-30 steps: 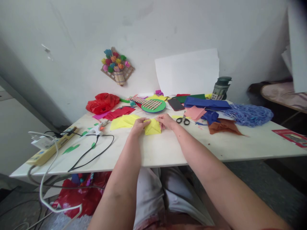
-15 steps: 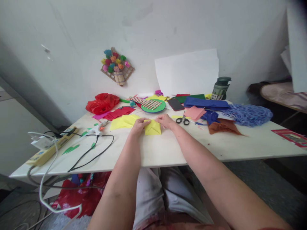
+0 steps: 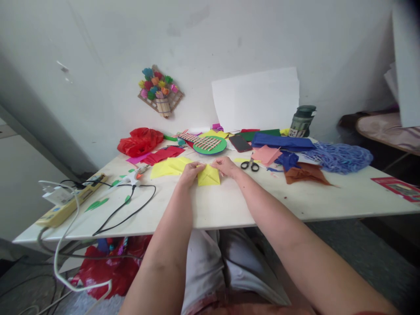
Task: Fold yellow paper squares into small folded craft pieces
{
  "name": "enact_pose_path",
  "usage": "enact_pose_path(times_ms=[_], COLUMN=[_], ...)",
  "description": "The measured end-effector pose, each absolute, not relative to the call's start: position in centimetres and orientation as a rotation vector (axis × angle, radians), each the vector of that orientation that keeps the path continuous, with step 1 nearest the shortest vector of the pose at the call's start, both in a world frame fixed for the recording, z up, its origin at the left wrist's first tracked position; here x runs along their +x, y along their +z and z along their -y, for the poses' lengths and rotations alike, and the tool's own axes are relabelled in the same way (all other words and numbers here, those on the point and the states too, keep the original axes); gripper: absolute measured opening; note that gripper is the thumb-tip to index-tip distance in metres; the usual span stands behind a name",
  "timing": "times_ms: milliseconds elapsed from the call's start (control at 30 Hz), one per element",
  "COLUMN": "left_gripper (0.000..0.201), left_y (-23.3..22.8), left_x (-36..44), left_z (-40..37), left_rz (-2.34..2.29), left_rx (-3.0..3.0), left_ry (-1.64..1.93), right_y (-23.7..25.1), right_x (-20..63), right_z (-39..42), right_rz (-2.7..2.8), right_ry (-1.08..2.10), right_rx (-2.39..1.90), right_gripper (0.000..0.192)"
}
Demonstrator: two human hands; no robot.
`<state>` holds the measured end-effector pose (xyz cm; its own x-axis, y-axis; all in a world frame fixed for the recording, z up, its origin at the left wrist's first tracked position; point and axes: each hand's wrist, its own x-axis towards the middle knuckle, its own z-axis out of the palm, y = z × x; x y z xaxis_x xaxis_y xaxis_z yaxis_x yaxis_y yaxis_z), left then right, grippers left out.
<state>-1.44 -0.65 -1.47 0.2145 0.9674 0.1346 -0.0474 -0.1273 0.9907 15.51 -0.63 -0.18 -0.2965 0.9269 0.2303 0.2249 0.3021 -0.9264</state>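
A small square of yellow paper (image 3: 209, 177), creased across its face, is held up just over the table between my two hands. My left hand (image 3: 190, 173) pinches its upper left corner. At the upper right edge, the fingers of my right hand (image 3: 225, 166) are closed on the same paper. A larger yellow sheet (image 3: 167, 168) lies flat, partly behind my left hand. Black-handled scissors (image 3: 250, 166) rest to the right of my right hand. Behind both hands sits a green round piece (image 3: 215, 148) with a lattice of pale sticks.
A glue gun (image 3: 133, 178) with a looping black cord and a power strip (image 3: 72, 201) occupy the table's left. Pink paper (image 3: 266, 154), a phone (image 3: 240, 143), brown paper (image 3: 306, 174), blue shredded strands (image 3: 341, 157) and a dark bottle (image 3: 302, 121) stand or lie to the right.
My fingers have shifted very slightly on the yellow square's top edge, the left hand a touch inward. Everything else stays put.
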Motion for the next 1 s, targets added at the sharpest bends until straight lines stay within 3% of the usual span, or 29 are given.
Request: enact_pose_path(times_ms=[367,1000], left_gripper=[0.032,0.034], left_y=[-1.1,-1.4], left_x=[-1.1,-1.0], left_z=[1.0,0.2], left_rz=[-0.935,-1.116], left_rx=[1.417,1.485], left_ry=[1.108,1.225], right_y=[-0.8,-1.3], right_x=[15.6,15.3], right_z=[0.0,-0.7], right_rz=[1.77,1.714], right_ry=[1.019,0.908], right_rx=[-1.01,-1.061], right_gripper=[0.026,0.023])
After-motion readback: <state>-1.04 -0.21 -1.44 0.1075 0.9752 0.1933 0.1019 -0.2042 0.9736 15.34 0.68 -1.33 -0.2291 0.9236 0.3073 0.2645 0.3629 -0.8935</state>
